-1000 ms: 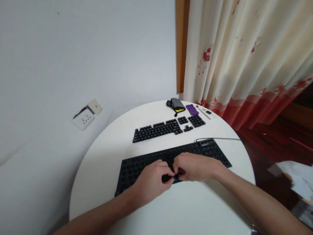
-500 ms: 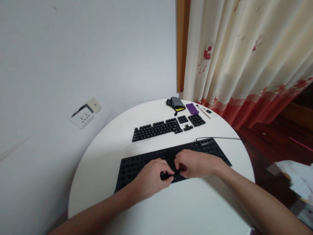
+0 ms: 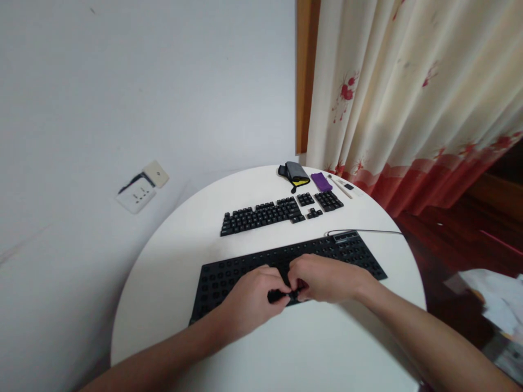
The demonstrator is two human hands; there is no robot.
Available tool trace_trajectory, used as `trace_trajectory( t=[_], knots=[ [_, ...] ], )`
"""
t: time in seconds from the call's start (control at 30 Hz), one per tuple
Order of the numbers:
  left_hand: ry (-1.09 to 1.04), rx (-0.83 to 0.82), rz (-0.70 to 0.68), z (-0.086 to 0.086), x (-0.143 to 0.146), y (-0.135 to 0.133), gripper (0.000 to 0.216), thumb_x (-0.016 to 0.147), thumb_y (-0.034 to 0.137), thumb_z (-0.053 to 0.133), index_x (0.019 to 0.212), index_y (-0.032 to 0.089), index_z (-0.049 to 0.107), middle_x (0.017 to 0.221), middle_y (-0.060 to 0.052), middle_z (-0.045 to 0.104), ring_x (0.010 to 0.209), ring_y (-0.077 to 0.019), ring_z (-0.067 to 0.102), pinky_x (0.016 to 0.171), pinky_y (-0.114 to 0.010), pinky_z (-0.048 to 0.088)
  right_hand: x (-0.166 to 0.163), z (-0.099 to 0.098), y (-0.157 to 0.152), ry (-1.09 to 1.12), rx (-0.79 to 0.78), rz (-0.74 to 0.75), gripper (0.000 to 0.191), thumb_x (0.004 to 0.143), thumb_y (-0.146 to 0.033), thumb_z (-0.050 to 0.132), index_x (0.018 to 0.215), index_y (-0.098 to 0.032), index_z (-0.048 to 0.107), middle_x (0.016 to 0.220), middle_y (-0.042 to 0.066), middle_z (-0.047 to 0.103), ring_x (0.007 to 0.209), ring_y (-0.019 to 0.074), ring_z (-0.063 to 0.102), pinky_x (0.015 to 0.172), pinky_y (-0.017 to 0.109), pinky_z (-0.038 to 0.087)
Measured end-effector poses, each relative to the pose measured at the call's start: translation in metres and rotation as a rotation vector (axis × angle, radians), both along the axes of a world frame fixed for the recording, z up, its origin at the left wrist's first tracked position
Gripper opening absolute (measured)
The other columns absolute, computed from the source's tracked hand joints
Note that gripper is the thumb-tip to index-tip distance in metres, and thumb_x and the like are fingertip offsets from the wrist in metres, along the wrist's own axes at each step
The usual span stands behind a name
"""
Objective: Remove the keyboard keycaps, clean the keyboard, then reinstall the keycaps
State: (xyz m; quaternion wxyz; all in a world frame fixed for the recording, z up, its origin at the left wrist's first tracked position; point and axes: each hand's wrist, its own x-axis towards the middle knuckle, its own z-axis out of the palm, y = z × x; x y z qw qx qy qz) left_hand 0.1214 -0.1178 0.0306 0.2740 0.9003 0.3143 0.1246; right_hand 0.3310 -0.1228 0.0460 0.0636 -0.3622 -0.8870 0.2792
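A black keyboard base (image 3: 223,283) without keycaps lies across the white round table, its sockets showing in rows. My left hand (image 3: 253,296) bends over its front middle, thumb and fingers pinched together at something small and dark. Close against it, my right hand (image 3: 322,277) is pinched too, fingertips almost touching those of the left. What sits between the fingertips is too small and too covered to name. Behind the base, black keycaps (image 3: 261,216) are laid out in keyboard order, with a number block (image 3: 329,201) at their right.
At the table's (image 3: 163,261) far edge lie a folded grey and yellow cloth (image 3: 297,172), a purple cloth (image 3: 321,182) and a thin pale tool (image 3: 341,188). A cable (image 3: 368,230) runs off to the right. The wall (image 3: 183,98) borders the table behind and left; a curtain (image 3: 392,109) hangs behind right.
My right hand has shifted slightly left and toward me, closing the gap to the left hand's fingertips. The left hand stays nearly in place. Keycaps and cloths have not moved.
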Motion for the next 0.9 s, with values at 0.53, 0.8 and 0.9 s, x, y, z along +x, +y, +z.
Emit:
trace_trajectory(
  t=[0.53,0.8,0.9],
  knots=[
    [0.266,0.204,-0.055,0.005,0.001,-0.007,0.015,0.090,0.021,0.063,0.083,0.023,0.076,0.086,-0.001,0.066,0.083,-0.0166,0.058,0.071,-0.027,0.042,-0.003,0.000,0.006,-0.208,-0.027,-0.276,0.025,0.068,-0.038,0.082,0.079,-0.022,0.067,0.078,0.001,0.069,0.073,0.0197,0.060,0.056,0.026,0.029],
    [0.117,0.139,-0.001,0.004,0.000,-0.004,0.015,0.091,0.025,0.062,0.085,0.023,0.075,0.085,0.000,0.066,0.084,-0.0155,0.060,0.074,-0.026,0.044,0.010,-0.003,0.023,0.066,0.045,-0.291,0.015,0.085,-0.035,0.069,0.089,-0.020,0.069,0.082,0.002,0.068,0.076,0.0160,0.059,0.068,0.026,0.041],
    [-0.001,0.144,0.065,0.002,0.001,-0.001,0.020,0.094,0.025,0.056,0.085,0.021,0.074,0.087,0.000,0.067,0.084,-0.0147,0.061,0.077,-0.026,0.045,0.013,-0.012,0.035,0.100,0.369,-0.604,0.027,0.097,-0.034,0.051,0.111,-0.017,0.067,0.111,0.011,0.065,0.105,0.0233,0.055,0.091,0.034,0.041]
  ],
)
